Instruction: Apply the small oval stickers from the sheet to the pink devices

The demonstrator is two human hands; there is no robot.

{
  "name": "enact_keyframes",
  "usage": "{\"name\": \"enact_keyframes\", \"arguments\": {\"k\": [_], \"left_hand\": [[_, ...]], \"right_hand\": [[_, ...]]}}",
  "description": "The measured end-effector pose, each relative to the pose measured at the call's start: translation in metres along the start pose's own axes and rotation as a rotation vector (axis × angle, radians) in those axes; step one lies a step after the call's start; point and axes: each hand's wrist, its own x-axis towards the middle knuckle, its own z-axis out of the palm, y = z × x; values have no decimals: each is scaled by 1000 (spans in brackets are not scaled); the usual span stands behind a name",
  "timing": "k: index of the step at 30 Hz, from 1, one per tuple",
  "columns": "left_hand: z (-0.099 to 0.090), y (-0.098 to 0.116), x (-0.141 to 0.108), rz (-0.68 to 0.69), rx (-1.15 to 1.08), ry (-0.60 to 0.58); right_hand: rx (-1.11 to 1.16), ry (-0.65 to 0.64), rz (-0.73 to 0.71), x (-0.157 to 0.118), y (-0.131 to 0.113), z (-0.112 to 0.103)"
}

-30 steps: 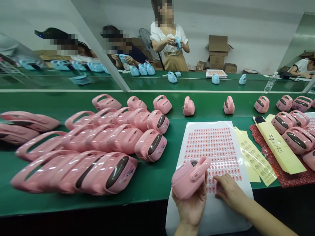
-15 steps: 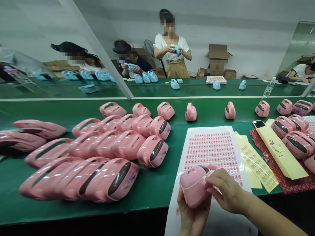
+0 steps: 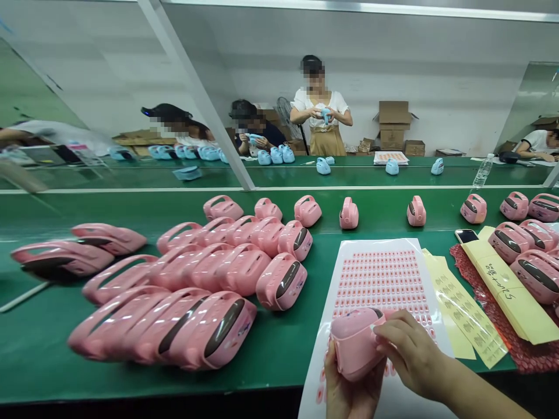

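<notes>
My right fingertips (image 3: 376, 329) are pressing against the side of a glossy pink plastic handled case (image 3: 356, 343), while my left hand (image 3: 349, 396) is cupping it from below, fingers curled around it, holding it over the lower part of a white sheet of tiny pink-and-white stickers (image 3: 379, 279). My right hand (image 3: 413, 349) is no longer resting on that sheet, as it was earlier. Beside the sheet, yellow strips of printed labels (image 3: 463, 308) are lying, their print too small to read, and a long yellow paper packet (image 3: 509, 288) is showing handwriting I cannot read reliably, on a red bubble-wrap mat (image 3: 502, 331). Rows of matching pink cases (image 3: 213, 331) are sitting along the green workbench (image 3: 174, 387).
</notes>
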Motion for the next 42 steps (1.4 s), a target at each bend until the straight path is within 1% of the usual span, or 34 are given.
{"name": "enact_keyframes", "arguments": {"k": [5, 9, 12, 14, 19, 21, 23, 24, 26, 30, 32, 34, 36, 38, 40, 42], "left_hand": [[5, 1, 2, -6, -5, -11], [7, 2, 2, 1, -18, 20], [10, 2, 0, -26, -41, 83], [15, 1, -1, -31, -59, 137], [32, -1, 1, -8, -85, 314], [33, -2, 2, -21, -93, 345], [31, -2, 2, -44, -99, 322], [30, -2, 3, -60, -100, 287], [27, -1, 4, -79, -95, 165], [24, 0, 7, -39, -58, -119], [25, 2, 9, -59, -32, -198], [26, 3, 10, -63, -19, -195], [26, 6, 10, 2, -4, -131], [23, 12, 9, 91, 27, -71], [17, 21, 6, 159, 54, -30], [8, 31, 2, 193, 60, 32]], "right_hand": [[19, -23, 22, 2, -1, -1], [54, -81, 44, 9, 1, -7], [78, -114, 26, 15, 2, -12], [90, -126, 18, 19, 3, -15], [90, -168, 15, 21, 4, -19], [95, -196, 17, 22, 6, -21], [86, -219, 12, 21, 7, -22], [75, -219, 5, 21, 7, -21], [51, -186, -22, 18, 6, -20], [-27, -101, -53, 6, -1, -11], [-74, -105, -30, 0, -4, -7], [-38, -156, 10, -6, -3, -8], [63, -230, 79, -15, 2, -11], [104, -277, 185, -30, 11, -15], [48, -334, 291, -49, 19, -14], [-24, -442, 358, -71, 24, -7]]}}
